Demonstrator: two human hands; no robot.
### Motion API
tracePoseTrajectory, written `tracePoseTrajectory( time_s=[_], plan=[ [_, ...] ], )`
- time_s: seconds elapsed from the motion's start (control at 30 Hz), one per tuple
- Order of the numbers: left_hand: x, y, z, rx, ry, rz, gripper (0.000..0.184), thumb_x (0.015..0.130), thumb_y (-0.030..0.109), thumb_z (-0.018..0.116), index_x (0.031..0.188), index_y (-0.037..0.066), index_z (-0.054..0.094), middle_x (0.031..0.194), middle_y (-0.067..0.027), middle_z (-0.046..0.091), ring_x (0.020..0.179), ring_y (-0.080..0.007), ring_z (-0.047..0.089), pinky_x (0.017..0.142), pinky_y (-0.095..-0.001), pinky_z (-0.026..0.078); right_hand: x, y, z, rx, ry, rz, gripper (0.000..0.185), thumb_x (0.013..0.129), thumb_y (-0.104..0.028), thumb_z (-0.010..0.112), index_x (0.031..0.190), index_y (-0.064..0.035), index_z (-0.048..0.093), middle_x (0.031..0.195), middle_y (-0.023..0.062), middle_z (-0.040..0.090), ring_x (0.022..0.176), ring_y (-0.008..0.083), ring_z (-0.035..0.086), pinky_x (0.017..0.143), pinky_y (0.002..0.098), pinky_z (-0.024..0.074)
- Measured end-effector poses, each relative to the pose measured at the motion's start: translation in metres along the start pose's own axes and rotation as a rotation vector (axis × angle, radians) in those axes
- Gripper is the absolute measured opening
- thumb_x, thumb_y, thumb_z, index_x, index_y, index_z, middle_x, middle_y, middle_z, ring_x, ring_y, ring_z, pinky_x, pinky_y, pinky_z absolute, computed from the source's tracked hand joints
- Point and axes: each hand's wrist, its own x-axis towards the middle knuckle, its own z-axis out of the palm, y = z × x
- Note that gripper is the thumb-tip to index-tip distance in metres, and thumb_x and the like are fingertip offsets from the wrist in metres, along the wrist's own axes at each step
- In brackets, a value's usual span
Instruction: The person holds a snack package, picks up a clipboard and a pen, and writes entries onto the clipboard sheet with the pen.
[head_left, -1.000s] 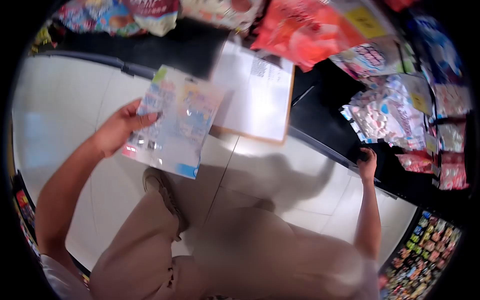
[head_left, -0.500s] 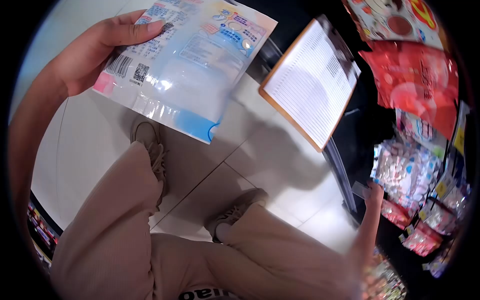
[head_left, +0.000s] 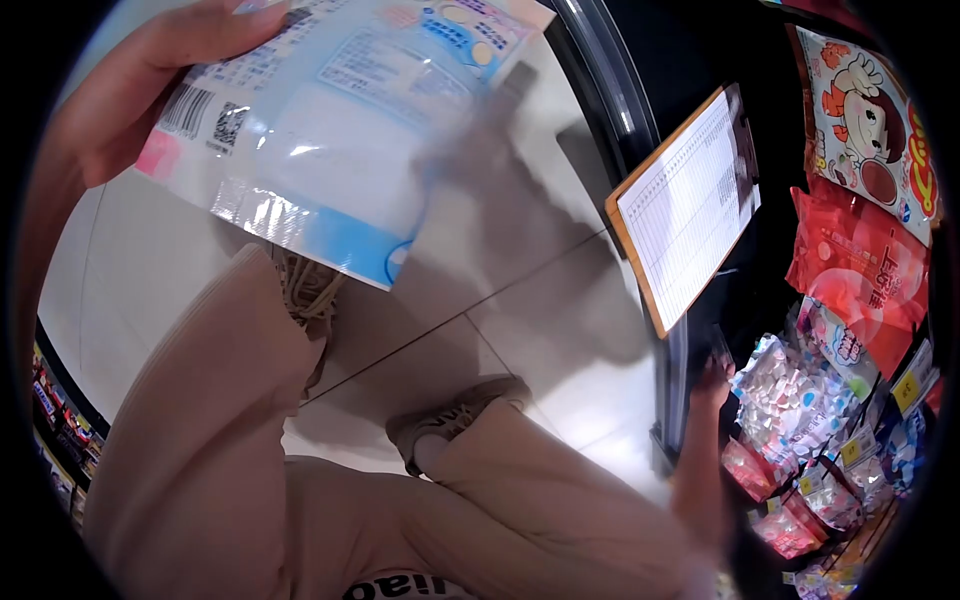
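Note:
My left hand [head_left: 190, 50] grips a shiny plastic pouch [head_left: 340, 110] by its left edge, thumb on top. White, blue and pink print, a barcode and a QR code cover the pouch's facing side. Lower right, my right hand [head_left: 712, 385] is closed beside the shelf, around a small flat thing [head_left: 722, 350] too dark and blurred to name. Just above that hand, a wooden clipboard [head_left: 627, 240] bearing a sheet of ruled paper [head_left: 685, 210] rests at the shelf edge. White bags with a pink and blue pattern [head_left: 790, 400] hang close to its right.
Along the right, the black shelf [head_left: 725, 45] holds a bag with a cartoon figure [head_left: 860, 120], a red bag [head_left: 860, 265] and several smaller packets with price tags [head_left: 912, 385]. My legs [head_left: 200, 430] and shoes [head_left: 455, 415] are below, on pale floor tiles [head_left: 530, 285].
The view has shifted, so the clipboard and shelf bags sit differently in it. The pouch appears further left, still in my left hand. My right hand remains low by the shelf.

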Motion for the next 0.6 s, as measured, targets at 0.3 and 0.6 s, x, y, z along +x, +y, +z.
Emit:
tracePoseTrajectory(
  time_s=[0.3,0.6],
  plan=[
    [0.003,-0.009,-0.026,0.205,0.043,-0.044,0.068,0.092,0.029,0.067,0.147,0.0,0.04,0.132,-0.0171,0.059,0.113,-0.0169,0.065,0.096,-0.0297,0.055,0.015,0.018,0.015,-0.495,-0.002,-0.41,0.028,0.096,-0.011,0.059,0.122,-0.0021,0.058,0.125,0.0098,0.061,0.11,0.0258,0.059,0.101,0.0344,0.0472],
    [0.027,0.006,-0.05,0.165,-0.08,-0.137,0.057,0.096,0.023,0.065,0.143,0.0,0.046,0.137,-0.0099,0.058,0.125,-0.0231,0.056,0.106,-0.0363,0.044,-0.025,-0.022,0.124,-0.999,0.055,-0.574,0.042,0.098,-0.022,0.06,0.133,0.0007,0.057,0.137,0.0164,0.058,0.128,0.0304,0.053,0.112,0.0374,0.0351]
  ],
)
